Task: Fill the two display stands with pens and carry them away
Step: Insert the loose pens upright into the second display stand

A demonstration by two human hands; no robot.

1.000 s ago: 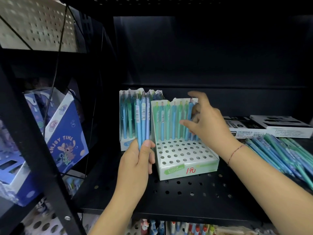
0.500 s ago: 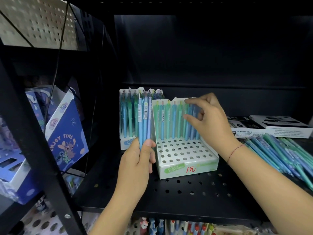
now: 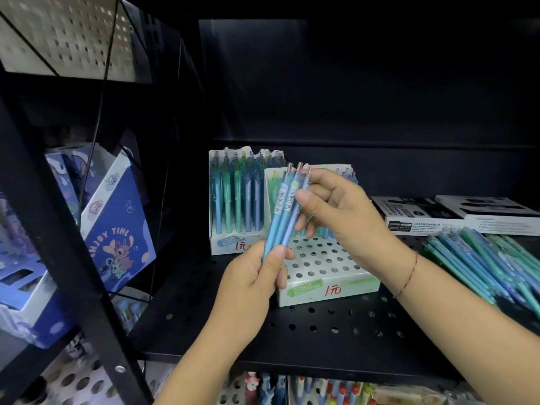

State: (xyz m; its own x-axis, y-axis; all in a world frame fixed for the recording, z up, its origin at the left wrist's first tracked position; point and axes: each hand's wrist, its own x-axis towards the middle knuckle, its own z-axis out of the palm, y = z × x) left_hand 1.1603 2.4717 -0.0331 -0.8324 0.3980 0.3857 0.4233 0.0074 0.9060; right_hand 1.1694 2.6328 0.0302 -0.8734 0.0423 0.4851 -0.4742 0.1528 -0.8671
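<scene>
L hand (image 3: 251, 277) round three blue pens (image 3: 280, 229) over front stand (image 3: 324, 266), R hand (image 3: 347, 220) in pinch on prob. one.

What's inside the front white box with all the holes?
The front stand holds pens along its back; its front holes are empty. The right hand and the held pens hide most of that back row.

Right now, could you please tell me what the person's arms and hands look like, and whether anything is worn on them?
The left hand and right hand are bare, with no gloves or rings in view, and no sleeves show on either forearm. A thin red string bracelet circles the right wrist; the left wrist carries nothing. The thumbnails look short and unpainted.
</scene>
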